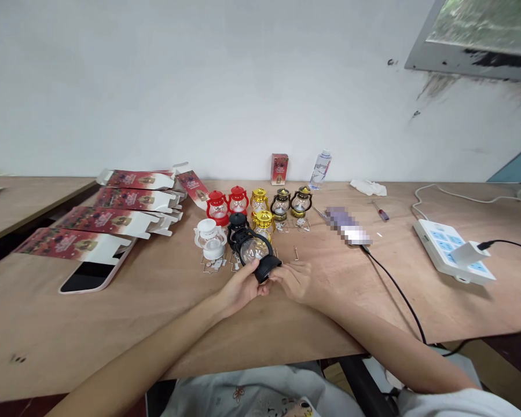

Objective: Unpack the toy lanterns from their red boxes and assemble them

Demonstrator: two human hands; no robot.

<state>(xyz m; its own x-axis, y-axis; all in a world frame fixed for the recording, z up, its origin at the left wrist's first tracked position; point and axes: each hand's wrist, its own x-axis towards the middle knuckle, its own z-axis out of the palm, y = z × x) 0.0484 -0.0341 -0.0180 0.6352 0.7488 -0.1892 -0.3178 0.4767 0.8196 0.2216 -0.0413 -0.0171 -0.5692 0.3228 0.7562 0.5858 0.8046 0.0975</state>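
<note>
My left hand is closed round the base of a black toy lantern, which is tilted with its clear globe toward the back left. The fingers of my right hand are together against the underside of its base; whether a small part is between them is hidden. Just behind stand another black lantern, a white lantern and a gold lantern. Farther back are red lanterns and bronze-black lanterns. Small wire handles and white pieces lie in front of the white lantern.
Flattened red boxes lie at left, partly over a phone. A small upright box and a bottle stand by the wall. To the right are a blurred phone on a cable, a screwdriver and a power strip.
</note>
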